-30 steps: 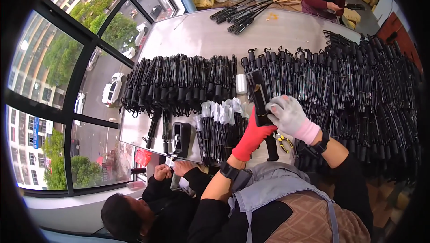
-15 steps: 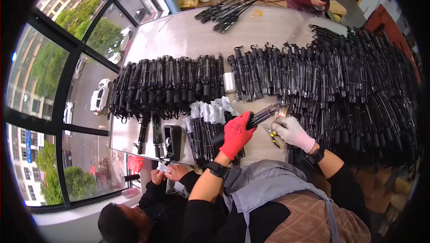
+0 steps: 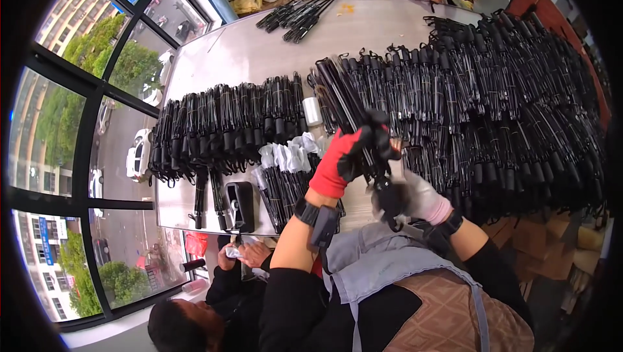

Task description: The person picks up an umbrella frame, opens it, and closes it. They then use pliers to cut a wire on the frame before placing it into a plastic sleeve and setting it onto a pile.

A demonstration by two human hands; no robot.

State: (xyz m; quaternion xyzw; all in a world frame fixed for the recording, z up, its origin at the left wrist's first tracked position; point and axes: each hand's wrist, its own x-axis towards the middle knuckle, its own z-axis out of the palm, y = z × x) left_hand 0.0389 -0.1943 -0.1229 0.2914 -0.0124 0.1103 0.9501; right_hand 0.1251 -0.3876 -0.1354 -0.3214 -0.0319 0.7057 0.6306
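Bundle of slim black folded umbrella frames (image 3: 346, 100) tilted above pale tabletop's (image 3: 214, 60) near edge, clasped in red-and-black-gloved left hand (image 3: 339, 158). Greyish-white-gloved right hand (image 3: 420, 199) at lower end, blurred; grip unclear. Slack clasp could shed frames; dangling strap loop (image 3: 395, 225) could snag.
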